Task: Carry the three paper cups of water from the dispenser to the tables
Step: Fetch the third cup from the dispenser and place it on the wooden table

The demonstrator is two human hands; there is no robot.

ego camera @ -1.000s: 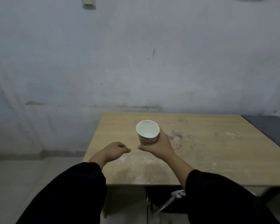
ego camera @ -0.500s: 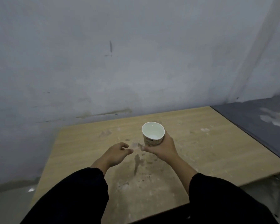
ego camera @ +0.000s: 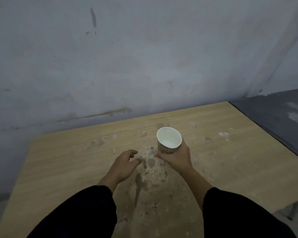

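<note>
Paper cup (ego camera: 169,140) farther over table (ego camera: 230,152) (upright)

Views: one, head-worn, wide-angle; no second view, so no shared ground. Position: above the near edge of the wooden surface (ego camera: 222,152), at the person's own head height; facing forward and steeply downward. Framing: both dark sleeves (ego camera: 79,215) enter from the bottom edge, forearms run up to mid-frame; the left hand (ego camera: 125,164) and the right hand (ego camera: 177,158) sit near the centre, close to the lens. Upper half: grey wall (ego camera: 144,57) behind the surface. Right edge: a dark grey top (ego camera: 272,115) adjoining; straight lines bow toward the frame corners.
</note>
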